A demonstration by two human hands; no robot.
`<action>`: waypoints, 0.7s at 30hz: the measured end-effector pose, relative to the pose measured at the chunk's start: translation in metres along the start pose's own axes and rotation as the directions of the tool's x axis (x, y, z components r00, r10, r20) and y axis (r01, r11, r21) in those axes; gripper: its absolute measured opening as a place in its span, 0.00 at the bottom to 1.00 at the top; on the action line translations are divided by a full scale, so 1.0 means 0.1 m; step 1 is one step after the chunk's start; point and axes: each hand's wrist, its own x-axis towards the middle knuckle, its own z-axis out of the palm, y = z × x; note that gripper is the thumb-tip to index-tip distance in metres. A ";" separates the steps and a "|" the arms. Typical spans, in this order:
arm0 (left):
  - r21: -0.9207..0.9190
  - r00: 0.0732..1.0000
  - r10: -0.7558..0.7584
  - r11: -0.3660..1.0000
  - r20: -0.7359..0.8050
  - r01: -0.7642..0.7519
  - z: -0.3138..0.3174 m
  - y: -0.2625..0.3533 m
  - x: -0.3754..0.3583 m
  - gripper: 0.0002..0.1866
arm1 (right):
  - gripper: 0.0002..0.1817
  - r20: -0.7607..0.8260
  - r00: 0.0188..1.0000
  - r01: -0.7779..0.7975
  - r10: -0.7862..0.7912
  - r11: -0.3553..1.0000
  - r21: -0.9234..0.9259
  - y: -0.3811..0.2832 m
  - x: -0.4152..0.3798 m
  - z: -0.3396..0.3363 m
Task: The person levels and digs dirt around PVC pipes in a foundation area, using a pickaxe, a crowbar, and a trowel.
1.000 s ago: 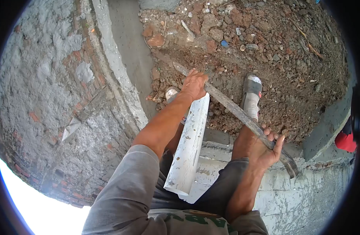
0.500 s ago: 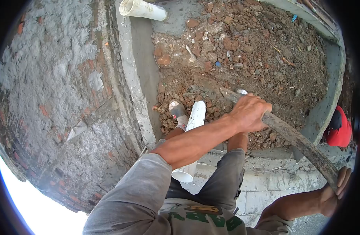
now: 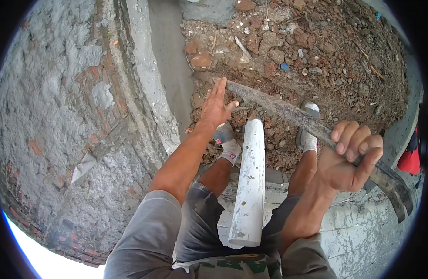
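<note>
A long, weathered wooden pole (image 3: 288, 111) slants across the view, curving down to a hooked end at the right that looks split. My left hand (image 3: 217, 108) is at the pole's upper left end, its fingers stretched out and fingertips against or just over the wood. Farther along, my right hand (image 3: 351, 156) is curled round the pole, with fingers on one side and thumb on the other. A speckled white pipe (image 3: 249, 186) stands between my legs, near neither hand's fingers. Under the pole is loose reddish-brown soil (image 3: 311, 51) with stones.
My shoes (image 3: 224, 133) are on the soil, either side of the pipe. A grey concrete edge (image 3: 151, 74) and a rough brick-and-mortar surface (image 3: 51, 107) lie to the left. Pale blockwork (image 3: 349, 232) runs at lower right. Something red (image 3: 409, 160) shows at the far right.
My left hand has let go of the pole's middle and moved left to its end, fingers now straight. My right hand has slid inward from the far end. The pole has shifted, showing its curved end.
</note>
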 end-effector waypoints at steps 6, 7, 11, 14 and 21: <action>0.027 0.998 0.021 0.999 -0.066 -0.019 -0.03 0.72 -0.10 0.41 | 0.14 0.063 0.994 -0.085 0.086 0.996 -0.016 -0.12 0.04 -0.37; 0.052 0.998 0.040 0.998 -0.046 -0.037 -0.02 0.80 0.00 0.40 | 0.14 0.013 0.990 -0.138 0.139 0.989 -0.061 -0.10 0.12 -0.55; 0.213 0.979 0.143 0.962 0.148 -0.173 0.21 0.98 0.38 0.40 | 0.12 -0.214 0.921 -0.339 0.327 0.940 -0.023 0.27 0.61 -1.93; 0.243 0.969 0.095 0.958 0.227 -0.151 0.45 0.97 0.52 0.40 | 0.13 -0.311 0.833 -0.425 0.457 0.889 0.168 0.44 0.67 -2.43; 0.348 0.925 -0.059 0.934 0.376 -0.081 0.53 0.64 0.31 0.19 | 0.18 -0.182 0.881 -0.430 0.436 0.900 0.075 -0.50 -0.61 -1.16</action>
